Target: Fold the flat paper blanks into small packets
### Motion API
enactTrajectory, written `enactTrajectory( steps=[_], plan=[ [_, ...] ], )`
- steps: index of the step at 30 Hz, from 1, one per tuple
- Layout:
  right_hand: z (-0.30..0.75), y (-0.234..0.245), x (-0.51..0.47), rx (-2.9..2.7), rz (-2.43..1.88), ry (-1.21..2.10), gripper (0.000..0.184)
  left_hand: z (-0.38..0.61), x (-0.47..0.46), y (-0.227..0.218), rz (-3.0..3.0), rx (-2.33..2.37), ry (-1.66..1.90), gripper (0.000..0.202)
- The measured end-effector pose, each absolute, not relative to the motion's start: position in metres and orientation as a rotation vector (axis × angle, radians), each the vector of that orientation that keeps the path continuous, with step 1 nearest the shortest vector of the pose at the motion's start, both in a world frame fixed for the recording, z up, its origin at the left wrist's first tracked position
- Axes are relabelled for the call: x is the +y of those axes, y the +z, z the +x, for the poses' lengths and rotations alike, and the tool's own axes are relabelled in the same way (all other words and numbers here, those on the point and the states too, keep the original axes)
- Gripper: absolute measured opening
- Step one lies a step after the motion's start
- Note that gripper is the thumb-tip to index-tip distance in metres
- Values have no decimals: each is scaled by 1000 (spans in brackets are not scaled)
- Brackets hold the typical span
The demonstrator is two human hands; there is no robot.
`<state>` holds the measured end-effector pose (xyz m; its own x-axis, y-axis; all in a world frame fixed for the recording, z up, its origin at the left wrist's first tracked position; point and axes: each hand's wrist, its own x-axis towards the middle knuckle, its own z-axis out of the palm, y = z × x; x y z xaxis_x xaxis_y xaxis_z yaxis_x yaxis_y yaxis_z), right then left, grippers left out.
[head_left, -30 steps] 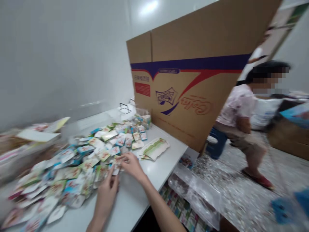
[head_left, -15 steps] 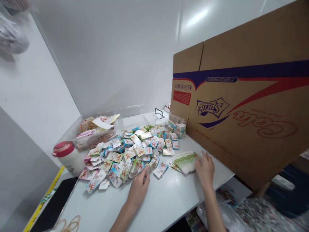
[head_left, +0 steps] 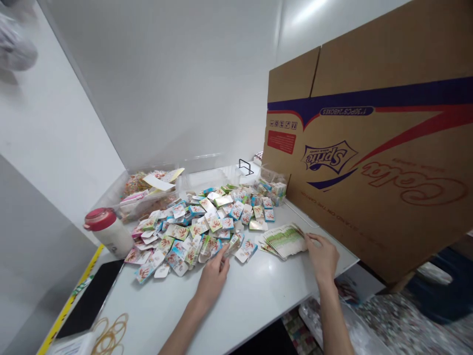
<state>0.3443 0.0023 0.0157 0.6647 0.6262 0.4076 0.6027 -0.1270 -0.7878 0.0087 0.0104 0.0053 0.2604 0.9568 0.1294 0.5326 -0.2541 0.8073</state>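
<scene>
Our open right hand [head_left: 322,257] touches the sachet stack [head_left: 284,240] lying at its 9 o'clock, long axis running 9-to-3; our curled left hand [head_left: 212,281] lies farther off, its grip unclear.

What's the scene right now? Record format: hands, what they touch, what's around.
left hand: fingers at the edge of the pile of printed sachets
right hand: fingers at the end of a fanned stack of sachets
surface: white table
nearby: Sprite cardboard carton; red-lidded plastic jar; clear plastic tub; rubber bands
</scene>
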Motion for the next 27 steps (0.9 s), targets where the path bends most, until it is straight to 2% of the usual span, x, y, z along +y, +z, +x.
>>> enactTrajectory(
  steps=[4, 8, 11, 16, 22, 27],
  plan=[
    [311, 51, 0, -1047, -1516, 26, 28, 12, 10, 5, 1693, 1234, 872, 57],
    [246, 81, 2, -1384, -1238, 250, 14, 16, 14, 5, 1382, 1046, 925, 77],
    [196, 85, 4, -1635, -1063, 461, 7, 16, 18, 3, 1113, 859, 1017, 90],
    [155, 78, 6, -1937, -944, 748, 8, 8, 23, 0, 929, 870, 1214, 72],
    [165, 77, 6, -1833, -952, 853, 22, 2, 24, 2, 1004, 904, 1214, 50],
    [169, 73, 7, -1783, -955, 1088, 25, 3, 21, 4, 1186, 820, 1067, 49]
  ],
)
